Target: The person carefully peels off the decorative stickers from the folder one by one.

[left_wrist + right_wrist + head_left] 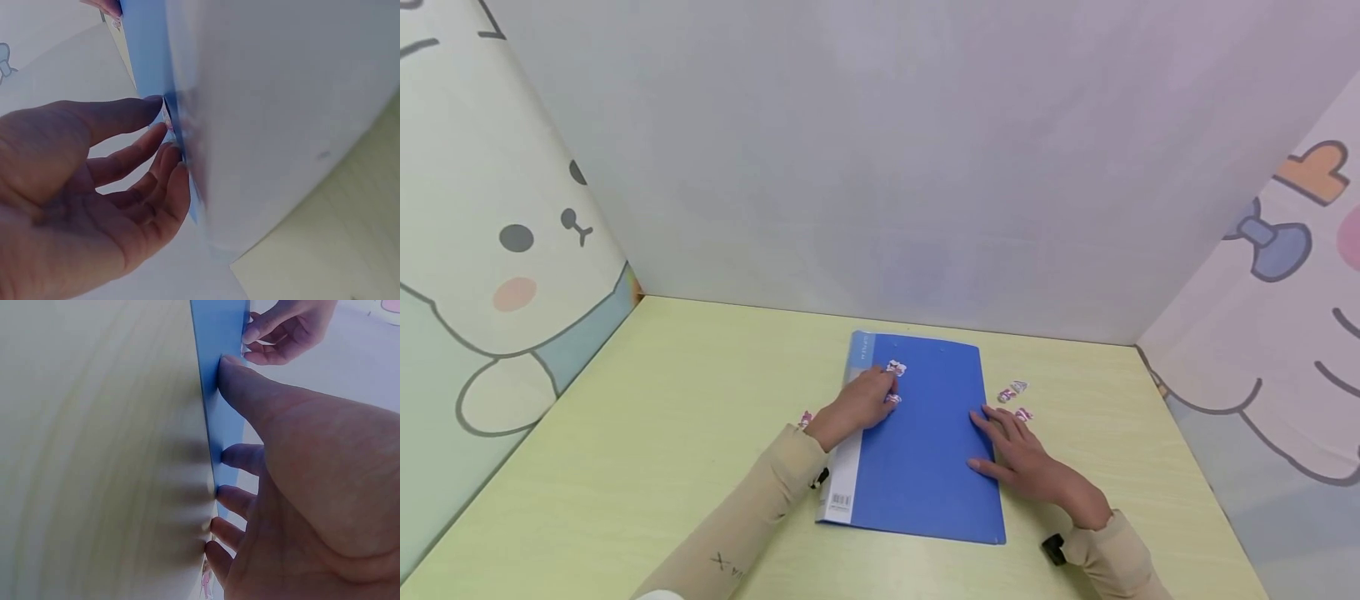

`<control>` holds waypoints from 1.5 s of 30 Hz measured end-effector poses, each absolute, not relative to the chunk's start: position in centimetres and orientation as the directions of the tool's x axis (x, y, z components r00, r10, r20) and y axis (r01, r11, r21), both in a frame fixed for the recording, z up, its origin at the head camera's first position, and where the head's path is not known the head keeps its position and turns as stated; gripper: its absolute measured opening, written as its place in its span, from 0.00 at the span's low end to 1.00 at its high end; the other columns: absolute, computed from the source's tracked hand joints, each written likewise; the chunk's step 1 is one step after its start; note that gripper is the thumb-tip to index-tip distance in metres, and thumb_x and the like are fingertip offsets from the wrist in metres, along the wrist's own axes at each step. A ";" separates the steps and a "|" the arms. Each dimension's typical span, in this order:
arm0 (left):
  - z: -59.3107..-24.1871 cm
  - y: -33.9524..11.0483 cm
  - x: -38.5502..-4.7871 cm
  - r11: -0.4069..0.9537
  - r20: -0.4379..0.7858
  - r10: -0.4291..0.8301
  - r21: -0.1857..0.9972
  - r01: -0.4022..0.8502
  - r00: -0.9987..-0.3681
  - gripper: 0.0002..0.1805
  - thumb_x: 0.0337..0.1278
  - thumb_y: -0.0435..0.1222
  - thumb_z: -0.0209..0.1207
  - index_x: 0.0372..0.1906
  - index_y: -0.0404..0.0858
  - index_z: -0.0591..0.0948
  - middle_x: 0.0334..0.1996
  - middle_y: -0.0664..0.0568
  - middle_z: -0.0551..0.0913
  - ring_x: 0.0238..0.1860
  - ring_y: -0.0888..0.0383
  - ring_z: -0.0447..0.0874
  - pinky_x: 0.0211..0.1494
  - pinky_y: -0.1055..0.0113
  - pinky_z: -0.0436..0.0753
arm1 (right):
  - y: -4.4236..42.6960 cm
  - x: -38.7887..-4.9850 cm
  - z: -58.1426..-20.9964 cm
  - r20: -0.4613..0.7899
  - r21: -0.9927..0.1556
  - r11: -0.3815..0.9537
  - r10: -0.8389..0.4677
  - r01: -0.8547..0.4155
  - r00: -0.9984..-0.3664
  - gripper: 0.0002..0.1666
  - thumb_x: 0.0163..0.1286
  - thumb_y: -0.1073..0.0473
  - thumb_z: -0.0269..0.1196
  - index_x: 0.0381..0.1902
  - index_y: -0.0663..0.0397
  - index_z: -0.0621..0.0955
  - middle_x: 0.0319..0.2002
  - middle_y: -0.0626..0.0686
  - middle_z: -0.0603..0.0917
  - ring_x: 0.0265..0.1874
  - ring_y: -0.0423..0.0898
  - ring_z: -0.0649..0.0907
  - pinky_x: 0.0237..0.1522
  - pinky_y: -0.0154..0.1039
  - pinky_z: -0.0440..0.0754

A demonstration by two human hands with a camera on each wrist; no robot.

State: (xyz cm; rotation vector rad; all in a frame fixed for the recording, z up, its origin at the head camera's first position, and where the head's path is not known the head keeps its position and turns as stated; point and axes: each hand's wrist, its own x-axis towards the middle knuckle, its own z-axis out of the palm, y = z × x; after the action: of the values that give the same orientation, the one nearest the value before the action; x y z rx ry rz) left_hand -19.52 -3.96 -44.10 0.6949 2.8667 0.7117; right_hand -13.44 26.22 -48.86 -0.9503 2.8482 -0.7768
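Note:
A blue folder [925, 450] lies on the table, its pale spine strip on the left. My left hand [865, 398] is over its upper left part, fingertips down on the cover beside two small stickers, one [896, 367] just above the fingers and one [892, 400] by the thumb. In the left wrist view the fingers of my left hand [106, 181] are bent and spread at the cover, with a sticker [167, 117] between thumb and index fingertips. My right hand [1030, 458] rests spread on the folder's right edge; in the right wrist view my right hand [300, 469] touches the blue cover [215, 412].
Several loose stickers lie on the table [685, 417]: some right of the folder, near my right fingertips [1007, 396], and one [806, 419] left of it, beside my left wrist. A pale wall [887, 167] stands behind, with cartoon-printed panels at both sides.

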 end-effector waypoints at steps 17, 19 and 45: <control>-44.8 -4.4 -19.6 0.734 0.074 0.505 0.486 0.473 -0.860 0.04 0.68 0.27 0.63 0.41 0.32 0.78 0.37 0.46 0.77 0.39 0.51 0.75 0.47 0.56 0.78 | 25.8 -13.1 -47.4 0.042 -0.472 0.717 -0.563 -0.513 -0.826 0.42 0.76 0.50 0.63 0.76 0.69 0.63 0.74 0.72 0.58 0.72 0.71 0.59 0.66 0.72 0.62; -44.9 -4.4 -19.6 0.724 0.092 0.511 0.490 0.486 -0.855 0.04 0.68 0.27 0.62 0.40 0.32 0.78 0.37 0.46 0.77 0.38 0.51 0.75 0.45 0.57 0.79 | 25.8 -13.1 -47.5 0.055 -0.474 0.710 -0.566 -0.520 -0.823 0.42 0.76 0.50 0.63 0.76 0.69 0.63 0.74 0.72 0.58 0.71 0.71 0.60 0.65 0.72 0.62; -44.8 -5.7 -19.8 0.648 0.182 0.465 0.597 0.473 -0.866 0.06 0.65 0.19 0.56 0.37 0.30 0.80 0.35 0.46 0.81 0.37 0.52 0.77 0.41 0.62 0.79 | 26.3 -13.6 -49.1 0.104 -0.466 0.696 -0.570 -0.546 -0.815 0.43 0.76 0.47 0.63 0.77 0.67 0.63 0.74 0.71 0.58 0.71 0.70 0.59 0.63 0.73 0.62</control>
State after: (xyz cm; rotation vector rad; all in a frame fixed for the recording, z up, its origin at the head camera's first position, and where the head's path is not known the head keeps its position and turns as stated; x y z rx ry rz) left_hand -19.84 -5.66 -44.78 0.8152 2.8627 1.0417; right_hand -13.62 26.29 -49.11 -0.9376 2.8486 -0.7589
